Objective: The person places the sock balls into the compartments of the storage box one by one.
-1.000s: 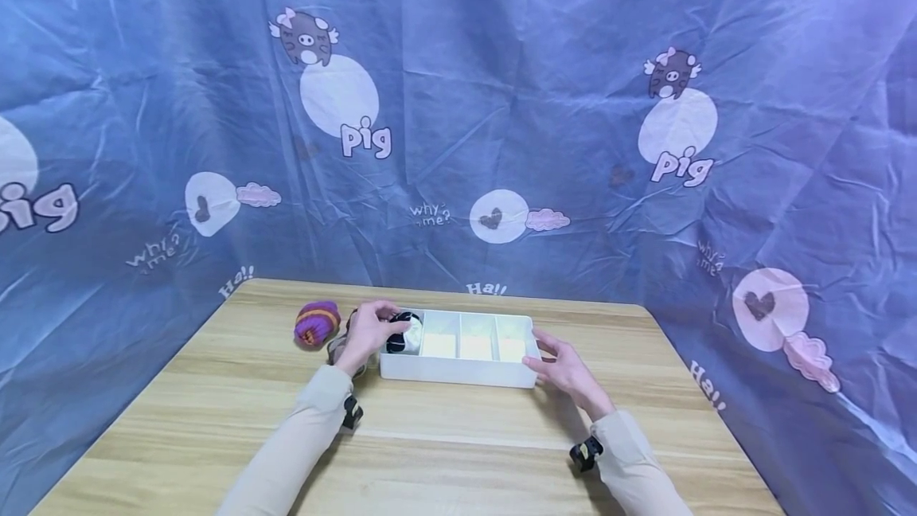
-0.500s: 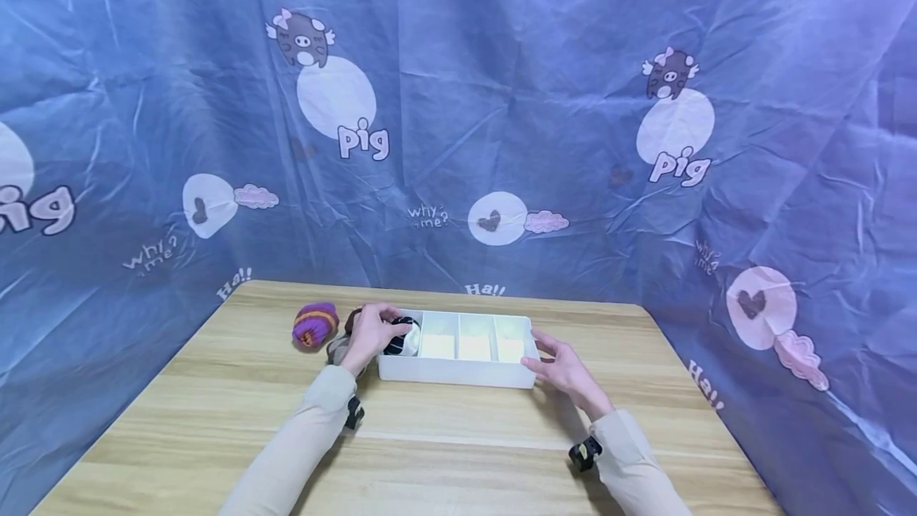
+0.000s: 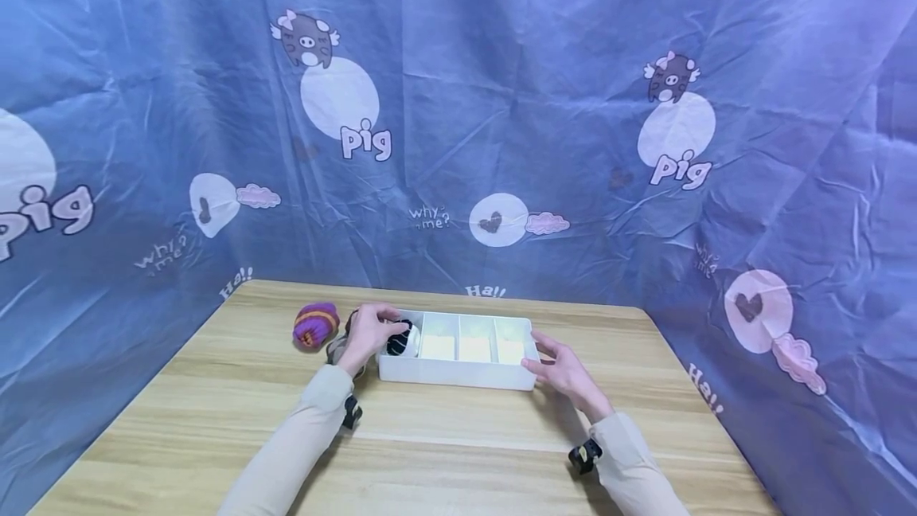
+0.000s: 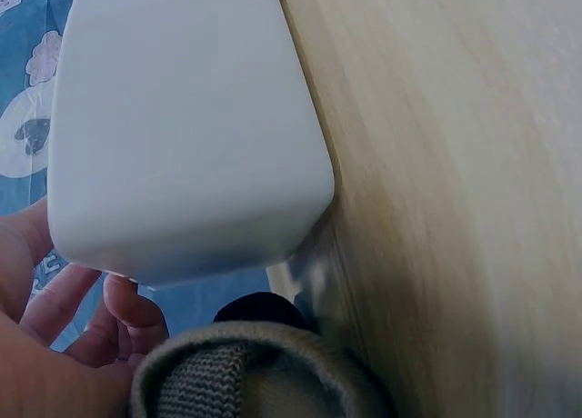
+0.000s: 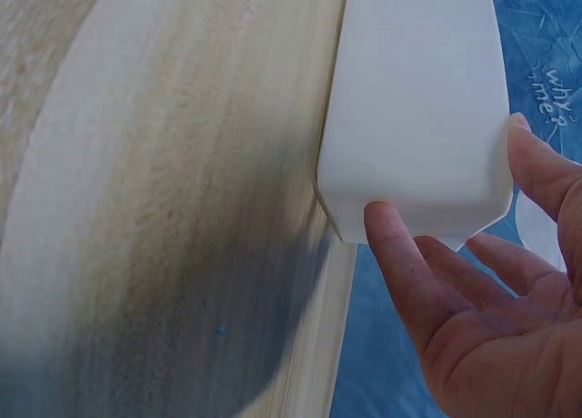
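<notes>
A white box with several compartments in a row stands on the wooden table. In its leftmost compartment sits a rolled sock, black with white. My left hand reaches over the box's left end and holds the sock roll between thumb and fingers. At the other end, my right hand grips the box, thumb at the front wall and fingers around the end, as the right wrist view also shows. The other compartments hold nothing. The left wrist view sees the box wall from outside, which hides the held sock.
Left of the box lies a purple and orange rolled sock. Beside the left hand is a grey-brown knitted roll, partly hidden behind that hand in the head view. A blue printed curtain hangs behind the table.
The sock roll has turned within its compartment under my left fingers, so more black and less white shows. The right hand and the box have hardly moved.
</notes>
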Motion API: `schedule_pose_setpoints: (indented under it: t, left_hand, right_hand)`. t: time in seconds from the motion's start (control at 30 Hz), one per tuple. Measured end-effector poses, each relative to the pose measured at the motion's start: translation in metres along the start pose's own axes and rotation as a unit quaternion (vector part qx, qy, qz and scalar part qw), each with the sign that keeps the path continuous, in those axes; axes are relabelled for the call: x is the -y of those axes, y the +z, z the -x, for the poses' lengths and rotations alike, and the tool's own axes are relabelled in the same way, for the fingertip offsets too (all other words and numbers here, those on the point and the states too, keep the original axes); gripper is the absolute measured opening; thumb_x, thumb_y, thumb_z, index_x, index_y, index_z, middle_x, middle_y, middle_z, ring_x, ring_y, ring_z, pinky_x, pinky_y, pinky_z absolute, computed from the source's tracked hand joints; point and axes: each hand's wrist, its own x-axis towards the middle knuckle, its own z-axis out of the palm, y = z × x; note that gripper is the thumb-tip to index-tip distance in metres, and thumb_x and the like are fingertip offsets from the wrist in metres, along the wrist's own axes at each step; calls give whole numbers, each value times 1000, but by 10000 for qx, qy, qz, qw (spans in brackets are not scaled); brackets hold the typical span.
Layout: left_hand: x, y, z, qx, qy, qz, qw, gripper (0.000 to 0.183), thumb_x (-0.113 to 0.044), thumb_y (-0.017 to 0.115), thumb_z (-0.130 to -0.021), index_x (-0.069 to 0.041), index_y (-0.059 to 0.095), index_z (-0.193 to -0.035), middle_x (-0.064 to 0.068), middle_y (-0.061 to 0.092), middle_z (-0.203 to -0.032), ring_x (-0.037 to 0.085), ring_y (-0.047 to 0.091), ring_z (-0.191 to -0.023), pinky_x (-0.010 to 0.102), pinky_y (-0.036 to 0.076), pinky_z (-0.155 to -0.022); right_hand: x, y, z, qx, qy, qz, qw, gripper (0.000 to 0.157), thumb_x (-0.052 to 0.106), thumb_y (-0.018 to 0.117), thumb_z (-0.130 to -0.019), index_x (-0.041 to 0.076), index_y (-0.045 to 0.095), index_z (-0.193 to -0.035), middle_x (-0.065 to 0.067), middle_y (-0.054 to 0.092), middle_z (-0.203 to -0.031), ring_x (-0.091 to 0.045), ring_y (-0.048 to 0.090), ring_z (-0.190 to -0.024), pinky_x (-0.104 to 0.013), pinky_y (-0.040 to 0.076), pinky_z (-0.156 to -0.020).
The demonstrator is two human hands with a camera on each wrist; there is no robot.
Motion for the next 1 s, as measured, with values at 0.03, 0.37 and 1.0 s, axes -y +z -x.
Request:
schedule_pose_setpoints:
  t: [0.03, 0.37, 1.0]
  left_hand:
    - [0, 0, 0, 4, -31, -10, 10000, 26, -19, 86, -73, -9, 77, -95, 6, 76, -94, 19, 65, -85, 32, 50, -76]
    - [8, -13, 2, 110, 205, 574, 9981, 26, -9, 81, -76, 0, 74, -100, 14, 75, -91, 19, 68, -79, 28, 54, -75]
    - [37, -62, 15, 43, 154, 842, 9963, 27, -12, 78, -82, 2, 73, -104, 15, 75, -95, 7, 66, -81, 16, 51, -71]
  right_hand:
    - [-1, 0, 0, -8, 2, -2, 10000, 75, 13, 70, -90, 2, 29, -152, -34, 31, -151, -50, 45, -129, -39, 56, -88]
    - [-1, 2, 1, 3, 21, 17, 10000, 73, 12, 68, -91, 2, 29, -152, -33, 32, -151, -50, 45, -129, -39, 56, -89]
    - [-4, 0, -1, 24, -29, 41, 10000, 75, 14, 69, -91, 3, 28, -153, -32, 30, -152, -50, 44, -131, -39, 56, -90]
